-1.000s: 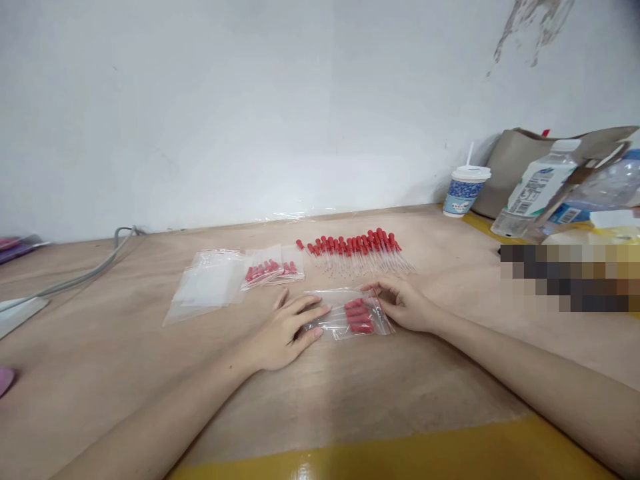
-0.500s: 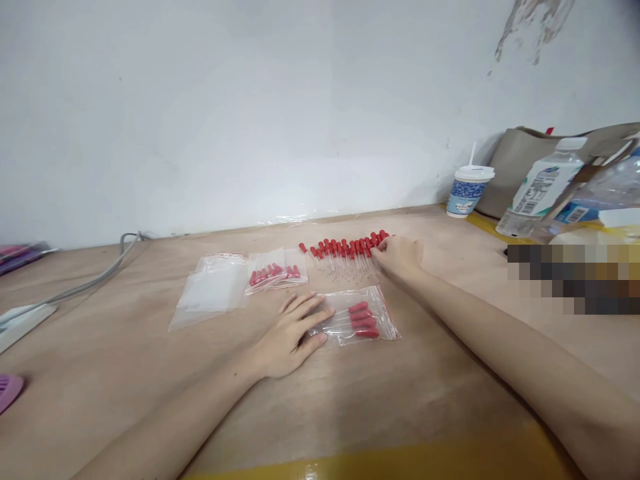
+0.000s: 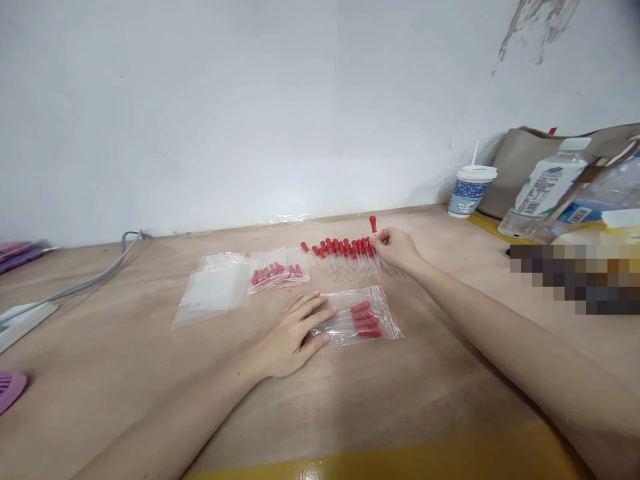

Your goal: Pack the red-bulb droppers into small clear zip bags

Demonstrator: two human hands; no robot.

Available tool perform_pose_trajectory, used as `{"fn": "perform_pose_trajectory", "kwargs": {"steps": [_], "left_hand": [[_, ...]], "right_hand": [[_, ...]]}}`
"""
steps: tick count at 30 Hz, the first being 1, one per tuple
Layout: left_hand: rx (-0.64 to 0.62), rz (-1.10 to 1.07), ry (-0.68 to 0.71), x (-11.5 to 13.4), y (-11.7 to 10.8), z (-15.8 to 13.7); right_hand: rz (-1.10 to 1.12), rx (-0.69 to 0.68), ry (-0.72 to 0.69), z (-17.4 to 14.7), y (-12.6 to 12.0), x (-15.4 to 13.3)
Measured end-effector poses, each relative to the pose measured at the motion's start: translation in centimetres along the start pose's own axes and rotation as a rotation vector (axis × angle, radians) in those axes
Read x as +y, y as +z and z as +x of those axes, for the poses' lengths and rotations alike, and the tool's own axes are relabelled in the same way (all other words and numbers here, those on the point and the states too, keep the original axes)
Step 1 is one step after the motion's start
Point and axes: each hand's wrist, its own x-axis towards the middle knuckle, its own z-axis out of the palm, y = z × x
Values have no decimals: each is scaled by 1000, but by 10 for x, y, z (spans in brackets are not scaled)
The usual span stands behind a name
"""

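Right of centre, the right hand point(image 3: 397, 249) pinches a dropper point(image 3: 373, 224) bulb-up, higher in frame than the crosswise bag point(image 3: 344, 325), its left end under the spread left hand point(image 3: 289, 341).

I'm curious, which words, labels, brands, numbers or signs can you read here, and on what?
No text reads clearly.
Blue-and-white cup: pale lettering, too blurred to read.
White-capped bottle: label print and an apparent barcode, too small and blurred.
Blue label to the bottle's right: a barcode, any digits unreadable.
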Motion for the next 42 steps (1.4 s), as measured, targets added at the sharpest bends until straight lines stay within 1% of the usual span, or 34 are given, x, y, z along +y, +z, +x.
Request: {"fn": "perform_pose_trajectory", "kwargs": {"steps": [2,4,6,9,12,14,18,21,25,27,32,37,39,42], "left_hand": [[-8,-13,7,0,-1,1],[-22,-21,6,0,-1,1],[-41,-26,-1,0,-1,1],[-49,-33,-5,-1,-1,1],[-45,-36,-1,-2,-1,1],[-54,-29,-5,-2,-2,1],[-57,-28,-6,-2,-2,1],[-45,-36,1,-3,-1,1],[-44,-35,0,-3,-1,2],[-49,-32,-5,-2,-1,1],[-37,-43,-4,-1,-2,1],[-21,-38,12,-2,-1,2],[-23,-34,14,-2,-1,2],[-40,-27,-1,-2,-1,1]], "right_hand": [[270,-8,-95,-14,-8,6],[530,-30,-122,-32,-15,15],[701,-32,-72,-50,-21,23],[800,-15,47,-70,-26,31],[837,-15,158,-79,-23,33],[876,-22,193,-82,-17,31],[954,-111,174,-86,-6,24],[987,-176,170,-91,-4,19],[972,-197,169,-97,-8,18],[1000,-213,159,-98,-11,19],[1065,-337,178,-92,-17,27],[1012,-390,169,-85,-21,38],[929,-461,137,-83,-24,42],[784,-618,48,-79,-29,47]]}}
